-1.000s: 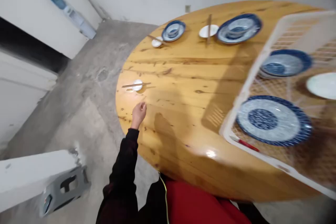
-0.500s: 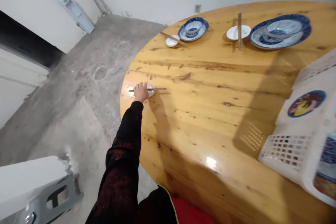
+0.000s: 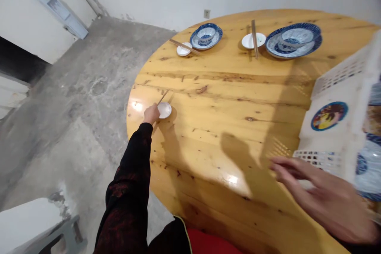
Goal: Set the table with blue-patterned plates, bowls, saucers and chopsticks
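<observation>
At the table's left edge, my left hand (image 3: 152,114) is closed on a pair of chopsticks (image 3: 162,97), beside a small white dish (image 3: 165,110). The chopsticks slant up and to the right past the dish's rim. Over the table's right front, my right hand (image 3: 324,198) is in front of a white plastic basket (image 3: 306,141). Its thumb and forefinger are apart with nothing seen between them; the other fingers are partly hidden and blurred.
Along the far side of the round wooden table (image 3: 208,143) stand two settings: a blue-patterned plate (image 3: 218,39) and a larger one (image 3: 275,49), each with a bowl, white dish and chopsticks. More blue-patterned dishware (image 3: 372,166) is in the basket. A grey stool (image 3: 67,234) stands lower left.
The chopsticks have turned from lying level across the dish to a steep slant, held in my left hand at the dish's left. My right hand has come into view at the right.
</observation>
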